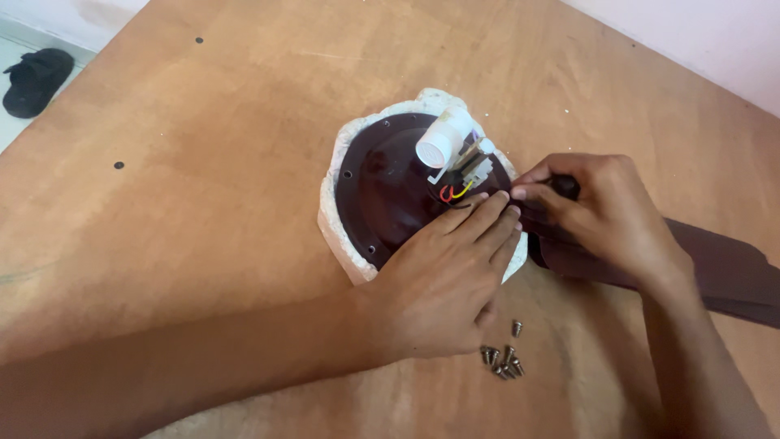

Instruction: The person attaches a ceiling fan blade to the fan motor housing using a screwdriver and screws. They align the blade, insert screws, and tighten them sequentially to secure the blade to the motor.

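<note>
A dark brown round fan motor housing [386, 191] rests in a white foam cradle [335, 175] on a wooden board. A white cylinder [443, 140] and red and yellow wires [451, 193] stick up from its middle. My left hand [447, 276] lies flat over the housing's near right edge, fingers together, pressing on it. My right hand [601, 215] grips a black-handled tool [565, 186] at the housing's right edge, where a dark brown fan blade [723, 268] meets it. The tool's tip is hidden by my fingers.
A small pile of several metal screws [502, 360] lies on the wooden board [203, 179] just below my left hand. A black sandal [34, 79] sits on the floor at the far left. A pale wall runs along the top right.
</note>
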